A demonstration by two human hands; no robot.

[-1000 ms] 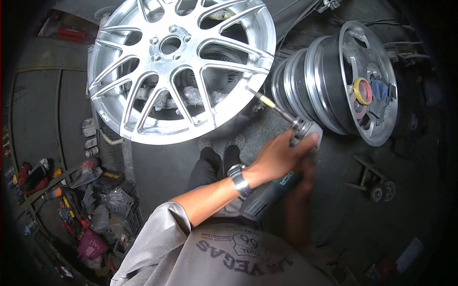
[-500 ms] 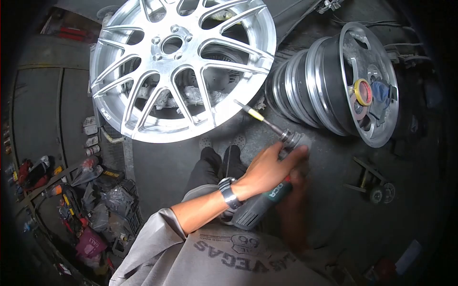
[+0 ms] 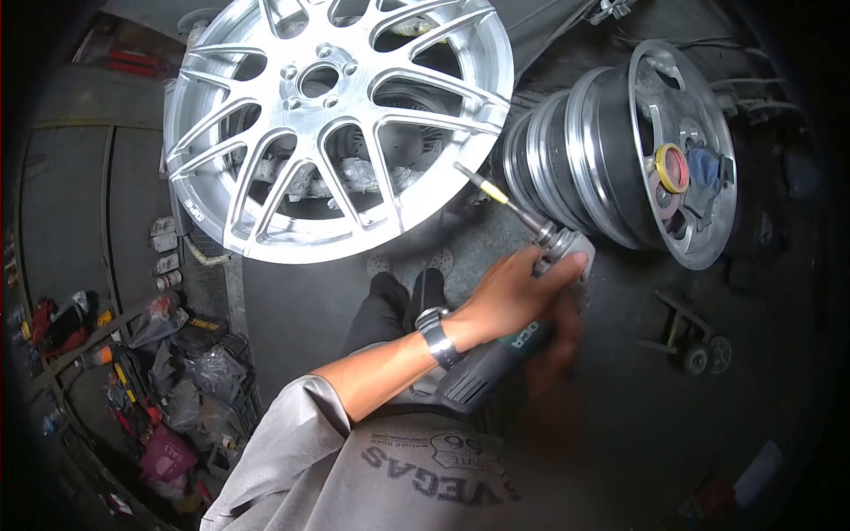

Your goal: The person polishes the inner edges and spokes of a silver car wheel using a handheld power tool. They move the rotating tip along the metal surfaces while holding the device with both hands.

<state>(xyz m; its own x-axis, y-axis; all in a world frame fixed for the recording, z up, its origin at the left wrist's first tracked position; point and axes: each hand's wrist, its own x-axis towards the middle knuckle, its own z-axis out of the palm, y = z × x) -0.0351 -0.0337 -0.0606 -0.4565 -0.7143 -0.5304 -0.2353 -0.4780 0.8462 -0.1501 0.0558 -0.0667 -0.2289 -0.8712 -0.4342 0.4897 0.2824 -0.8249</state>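
Observation:
My left hand (image 3: 509, 290), with a watch (image 3: 436, 339) on its wrist, is wrapped around the neck of a dark angle grinder (image 3: 491, 373), its thumb on the metal gear head. On the grinder's far side, my right hand (image 3: 558, 341) is shadowed and blurred, its fingers curled round the body. A long thin shaft (image 3: 496, 194) with a yellow band runs from the head up and left. Its tip overlaps the lower right rim of a bright bare-metal alloy wheel (image 3: 436, 203) in this view. The wheel lies face up before me, with slim paired spokes.
More wheels (image 3: 611, 146) lie on their sides at the right; tape rolls (image 3: 672, 168) and a blue cloth (image 3: 704, 173) rest inside the nearest. A small wheeled stand (image 3: 695, 341) is on the floor. Tools and a crate (image 3: 239, 380) crowd the left, beside cans (image 3: 168, 264).
Both hands and the grinder have shifted right and slightly up. The shaft tip has moved up and right along the wheel's rim. The wheels have stayed in place.

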